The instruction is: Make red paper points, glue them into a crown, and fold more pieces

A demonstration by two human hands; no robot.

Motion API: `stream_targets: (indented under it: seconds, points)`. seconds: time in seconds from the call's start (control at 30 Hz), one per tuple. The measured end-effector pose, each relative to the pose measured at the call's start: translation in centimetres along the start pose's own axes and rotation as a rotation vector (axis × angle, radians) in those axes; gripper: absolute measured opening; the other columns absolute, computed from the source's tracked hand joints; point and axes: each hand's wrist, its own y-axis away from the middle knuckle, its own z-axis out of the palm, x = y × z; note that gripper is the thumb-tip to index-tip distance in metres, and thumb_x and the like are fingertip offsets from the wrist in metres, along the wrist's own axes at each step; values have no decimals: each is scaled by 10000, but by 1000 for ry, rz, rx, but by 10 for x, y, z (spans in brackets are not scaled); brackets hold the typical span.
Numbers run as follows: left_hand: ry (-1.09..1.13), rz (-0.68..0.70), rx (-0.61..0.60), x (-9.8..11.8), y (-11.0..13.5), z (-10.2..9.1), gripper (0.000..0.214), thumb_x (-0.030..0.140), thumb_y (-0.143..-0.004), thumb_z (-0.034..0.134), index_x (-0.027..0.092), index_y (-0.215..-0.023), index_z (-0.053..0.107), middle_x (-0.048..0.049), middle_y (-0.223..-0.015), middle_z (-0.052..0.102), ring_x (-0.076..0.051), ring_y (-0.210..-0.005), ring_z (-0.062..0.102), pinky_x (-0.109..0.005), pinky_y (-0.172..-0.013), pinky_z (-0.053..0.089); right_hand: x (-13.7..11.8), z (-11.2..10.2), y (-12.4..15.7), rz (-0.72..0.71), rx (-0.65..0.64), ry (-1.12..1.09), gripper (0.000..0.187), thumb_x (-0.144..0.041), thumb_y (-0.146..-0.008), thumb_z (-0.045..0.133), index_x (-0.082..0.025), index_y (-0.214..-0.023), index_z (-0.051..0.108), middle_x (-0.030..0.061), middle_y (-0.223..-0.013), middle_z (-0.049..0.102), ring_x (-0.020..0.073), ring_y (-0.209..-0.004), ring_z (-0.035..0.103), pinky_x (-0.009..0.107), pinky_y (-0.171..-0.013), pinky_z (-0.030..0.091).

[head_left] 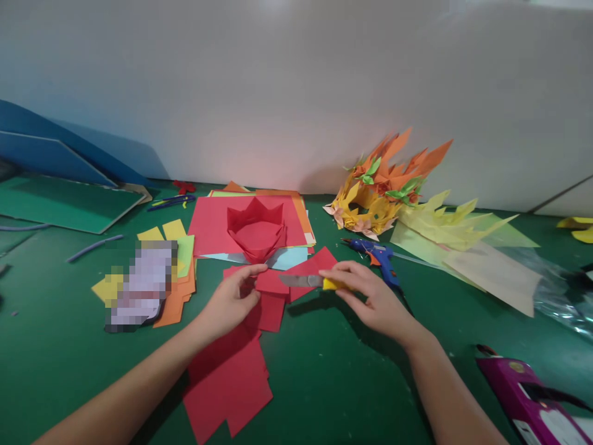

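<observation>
The left hand [234,298] pinches the edge of a folded piece of red paper [271,304] lying on the green table [324,371], and the right hand [370,295] grips a yellow-handled knife [308,281] with its blade flat across that paper. More red sheets [227,383] lie just below the left wrist. Behind the hands stands a folded red paper cup [256,232] on a stack of coloured sheets [303,225], with a blue glue gun [377,256] just beyond the right hand.

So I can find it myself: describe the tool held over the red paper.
On the green table, look just in front of the red paper cup to the person's right hand. It holds a knife, blade pointing left over red paper pieces. Unlike the blue glue gun behind, it has a yellow handle and metal blade.
</observation>
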Motion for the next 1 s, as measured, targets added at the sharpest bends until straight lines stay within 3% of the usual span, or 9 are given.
stream_targets:
  seconds: [0.13,0.3,0.5,0.7,0.87,1.0]
  points:
    - [71,-106,-38,4,0,-4,513,187,-675,512,164,-1186,563,-90,-1073,658,-190,-842,626,-290,-671,501,0,-1,1,-16,-195,-46,402,-112,-868,465,-317,-1174,624,61,-1028,604,198,-959,557,369,-851,466]
    - [18,-123,-80,6,2,-1,538,186,-675,507,163,-1209,568,-96,-1132,652,-189,-784,638,-297,-644,512,3,-2,2,13,-214,-31,390,-91,-862,461,-295,-1133,654,65,-1010,607,201,-944,549,384,-852,453]
    - [-305,108,-145,2,7,3,385,200,-754,479,212,-1098,652,-77,-1256,594,-263,-1174,530,-402,-966,451,2,1,8,23,-220,23,438,-76,-833,459,-290,-1170,639,71,-1000,607,199,-906,562,358,-811,471]
    - [-683,429,-119,0,11,6,267,165,-821,468,193,-1000,664,-98,-1409,432,-317,-1277,379,-519,-1014,389,-3,8,9,1,-201,118,424,-107,-827,499,-280,-1192,627,74,-953,597,201,-855,557,346,-745,478]
    - [-700,426,-204,-3,11,10,246,247,-879,485,190,-1095,587,-111,-1400,456,-279,-1283,413,-478,-1044,377,-4,10,7,-16,-210,155,349,-143,-863,494,-255,-1151,654,78,-903,594,199,-809,559,333,-702,474]
    - [-760,414,-251,-6,10,13,486,394,-834,601,208,-1268,487,-119,-1444,416,-291,-1324,378,-475,-1081,327,-4,8,9,-38,-186,182,340,-147,-876,477,-250,-1146,657,77,-875,585,197,-783,546,324,-676,461]
